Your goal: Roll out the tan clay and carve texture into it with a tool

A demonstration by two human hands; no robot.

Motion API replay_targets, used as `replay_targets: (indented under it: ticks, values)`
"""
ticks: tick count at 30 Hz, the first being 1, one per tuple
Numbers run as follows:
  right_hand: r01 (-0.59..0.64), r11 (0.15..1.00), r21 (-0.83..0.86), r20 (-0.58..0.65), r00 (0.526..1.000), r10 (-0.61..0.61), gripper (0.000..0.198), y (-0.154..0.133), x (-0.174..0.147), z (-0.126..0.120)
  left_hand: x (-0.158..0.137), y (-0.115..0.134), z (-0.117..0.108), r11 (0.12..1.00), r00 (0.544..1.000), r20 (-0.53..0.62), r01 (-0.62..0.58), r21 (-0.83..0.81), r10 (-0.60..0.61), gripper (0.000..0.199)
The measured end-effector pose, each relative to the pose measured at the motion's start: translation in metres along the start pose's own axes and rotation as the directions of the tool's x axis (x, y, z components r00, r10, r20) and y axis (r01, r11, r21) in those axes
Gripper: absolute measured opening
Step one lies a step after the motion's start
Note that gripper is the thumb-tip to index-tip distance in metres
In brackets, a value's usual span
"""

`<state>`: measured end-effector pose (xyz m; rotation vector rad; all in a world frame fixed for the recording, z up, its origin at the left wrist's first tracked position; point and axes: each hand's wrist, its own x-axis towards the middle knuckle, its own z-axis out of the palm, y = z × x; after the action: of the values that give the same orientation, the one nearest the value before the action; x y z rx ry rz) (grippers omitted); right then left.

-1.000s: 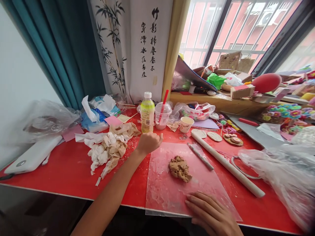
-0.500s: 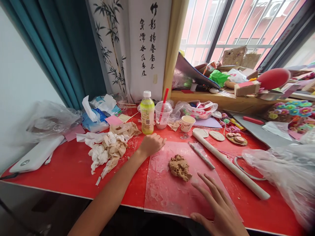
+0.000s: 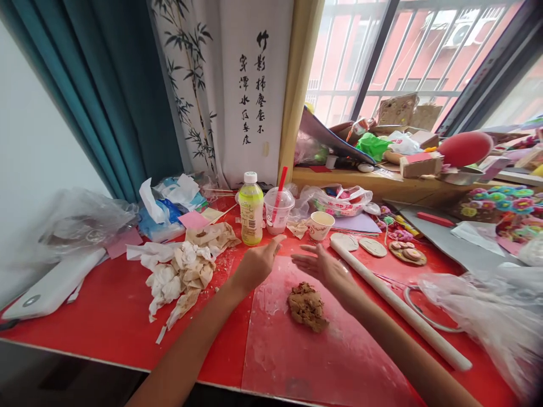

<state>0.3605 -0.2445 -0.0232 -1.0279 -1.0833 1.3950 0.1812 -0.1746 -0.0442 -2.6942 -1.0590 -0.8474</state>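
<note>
Above a red table (image 3: 127, 305), barred window (image 3: 418, 48) beyond: right fingers (image 3: 303, 259) free, left fingers (image 3: 270, 251) unclear.

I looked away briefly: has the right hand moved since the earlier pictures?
Yes, the right hand went forward past the brown lump, toward the paper cup.

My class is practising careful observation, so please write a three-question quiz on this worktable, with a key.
1. True or false: the brown lump lies on the clear sheet.
2. Fill in the missing word: a red ____ stands in the clear plastic cup.
3. Which is nearer the yellow-green bottle, the left hand or the right hand?

Key: 1. True. 2. Straw. 3. The left hand.
</note>
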Motion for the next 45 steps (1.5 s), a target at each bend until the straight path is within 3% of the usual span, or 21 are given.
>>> replay_targets:
  ticks: [3,6,8,10,12,14,15,19,21,27,32,36,42,45]
  values:
    - [-0.197,0.9,0.388,0.236,0.966,0.109,0.043,0.012,0.008,0.018,-0.001,0.024,-0.008,0.967,0.97,-0.235,-0.124,-0.225,0.07,0.033]
    - [-0.254,0.782,0.569,0.318,0.945,0.075,0.029,0.022,-0.001,0.026,-0.004,0.044,-0.005,0.951,0.921,-0.255,-0.308,-0.01,0.296,0.036]
    - [-0.214,0.757,0.618,0.275,0.96,0.047,0.026,0.022,-0.008,0.027,-0.005,0.049,-0.005,0.947,0.916,-0.245,-0.293,0.132,0.318,0.049]
    - [-0.17,0.739,0.652,0.194,0.98,0.054,0.027,0.017,-0.012,0.026,-0.006,0.048,-0.008,0.969,0.929,-0.286,-0.2,0.144,0.234,0.061]
    - [-0.089,0.73,0.678,0.063,0.996,0.063,0.026,0.011,-0.013,0.022,-0.007,0.045,-0.014,0.985,0.925,-0.342,-0.137,0.106,0.166,0.056]
    - [-0.011,0.728,0.685,-0.041,0.998,0.054,0.018,0.005,-0.012,0.015,-0.008,0.042,-0.018,0.983,0.909,-0.375,-0.156,0.096,0.181,0.043]
    - [0.017,0.737,0.676,-0.074,0.996,0.045,0.015,0.003,-0.011,0.011,-0.008,0.041,-0.018,0.978,0.907,-0.368,-0.18,0.103,0.206,0.038]
    - [0.056,0.811,0.582,-0.151,0.988,0.04,0.048,0.004,-0.005,-0.009,-0.01,0.038,-0.007,0.939,0.924,-0.203,-0.286,0.189,0.323,0.023]
    - [0.075,0.837,0.541,-0.193,0.98,0.037,0.053,0.007,-0.003,-0.015,-0.01,0.036,0.002,0.925,0.933,-0.12,-0.308,0.223,0.34,0.019]
    - [0.126,0.847,0.517,-0.251,0.968,0.01,0.05,0.015,0.003,-0.02,-0.012,0.039,0.018,0.99,0.991,0.042,-0.132,0.047,0.131,0.022]
    - [0.104,0.797,0.595,-0.192,0.981,0.015,0.03,0.01,0.005,-0.02,-0.013,0.043,0.02,0.99,0.972,0.216,-0.063,-0.125,0.089,0.035]
    - [0.03,0.753,0.657,-0.081,0.996,0.031,0.025,0.01,0.005,-0.015,-0.011,0.04,0.021,0.969,0.928,0.335,-0.086,-0.231,0.162,0.027]
    - [-0.006,0.718,0.696,-0.023,0.999,0.031,0.016,0.014,0.007,-0.016,-0.012,0.049,0.02,0.912,0.931,0.353,0.062,-0.405,0.094,0.018]
    - [-0.017,0.718,0.696,-0.009,0.999,0.033,0.02,0.014,0.009,-0.018,-0.012,0.054,0.018,0.88,0.948,0.294,0.032,-0.474,0.124,0.014]
